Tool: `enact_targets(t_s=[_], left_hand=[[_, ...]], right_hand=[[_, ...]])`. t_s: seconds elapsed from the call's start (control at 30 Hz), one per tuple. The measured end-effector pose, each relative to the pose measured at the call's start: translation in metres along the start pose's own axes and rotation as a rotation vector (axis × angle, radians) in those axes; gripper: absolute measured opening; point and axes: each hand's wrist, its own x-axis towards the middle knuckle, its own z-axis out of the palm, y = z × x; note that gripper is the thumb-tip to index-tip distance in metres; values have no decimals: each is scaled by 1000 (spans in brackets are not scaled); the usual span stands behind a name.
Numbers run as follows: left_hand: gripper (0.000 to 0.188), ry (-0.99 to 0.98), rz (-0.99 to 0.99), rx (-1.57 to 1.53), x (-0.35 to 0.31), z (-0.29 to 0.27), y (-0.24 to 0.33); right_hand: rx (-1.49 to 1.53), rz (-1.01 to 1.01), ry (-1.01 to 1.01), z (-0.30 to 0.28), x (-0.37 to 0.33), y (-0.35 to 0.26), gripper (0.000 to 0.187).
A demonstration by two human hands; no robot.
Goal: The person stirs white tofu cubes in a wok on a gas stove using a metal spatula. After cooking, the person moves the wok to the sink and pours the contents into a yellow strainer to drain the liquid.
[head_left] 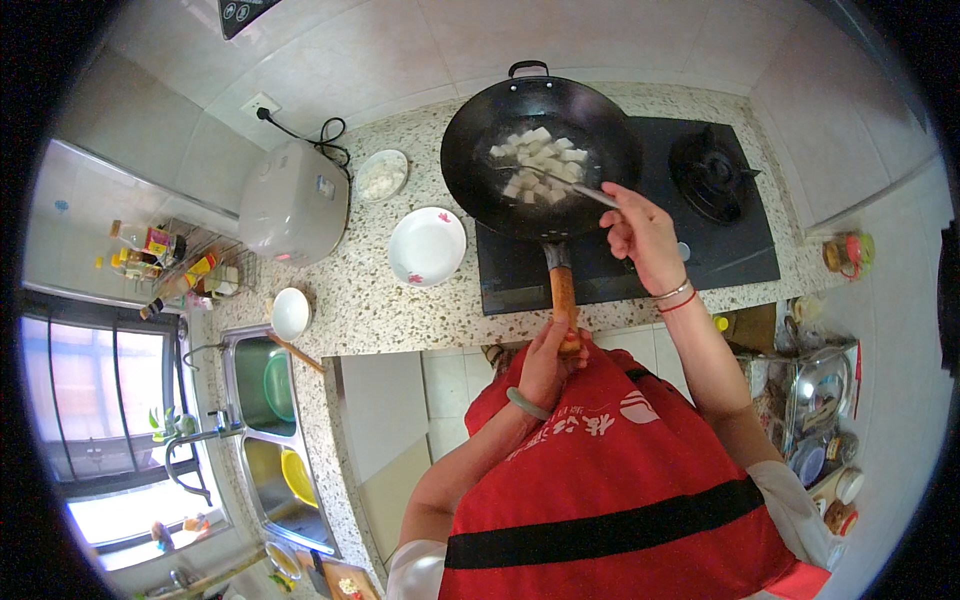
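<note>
Left hand wraps round the end of a wooden handle, while the right hand grips a slim metal utensil between thumb and fingers. A speckled stone countertop carries a black cooktop. On the cooktop's left part stands a large black wok, its wooden handle pointing toward the person; a burner shows to its right. Farther left, a pale grey rice cooker sits near the wall. Between it and the wok are a white plate with pink flowers and, behind that, a smaller dish of whitish stuff, too small to make out. White tofu-like cubes lie loosely heaped in the wok's bottom, the utensil's far end among them.
</note>
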Motion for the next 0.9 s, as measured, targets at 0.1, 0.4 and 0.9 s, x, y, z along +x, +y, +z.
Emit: enact_targets(t_s=[0.1, 0.4, 0.9], left_hand=[[27, -19, 5, -5, 0, 0, 0], [28, -19, -19, -16, 2, 0, 0], [44, -21, -18, -3, 2, -2, -3]], right_hand=[[129, 16, 35, -13, -2, -6, 38], [-243, -246, 107, -43, -28, -26, 31], [-480, -253, 158, -53, -45, -8, 26]])
